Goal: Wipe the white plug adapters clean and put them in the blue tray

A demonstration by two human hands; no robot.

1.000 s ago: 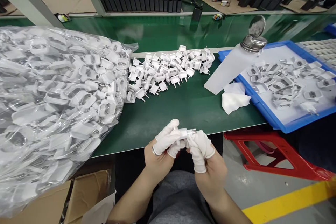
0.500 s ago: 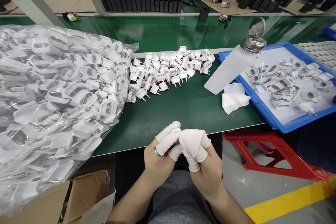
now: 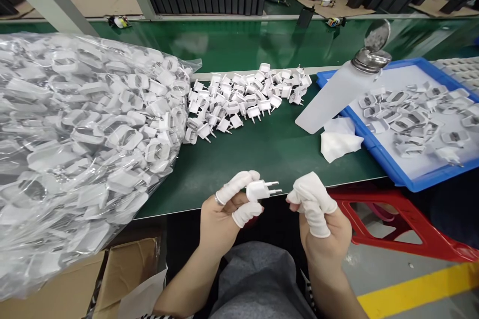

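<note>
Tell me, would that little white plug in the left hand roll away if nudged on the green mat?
Probably not: the plug has two pins, and the loose plugs lie tipped on the mat. Likely light too: the left hand pinches it with fingertips alone.

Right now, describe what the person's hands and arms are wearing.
Both the left hand and right hand wear white finger cots over thumb and first fingers. A silvery ring sits on the left index finger. Forearms are bare, no sleeves.
</note>
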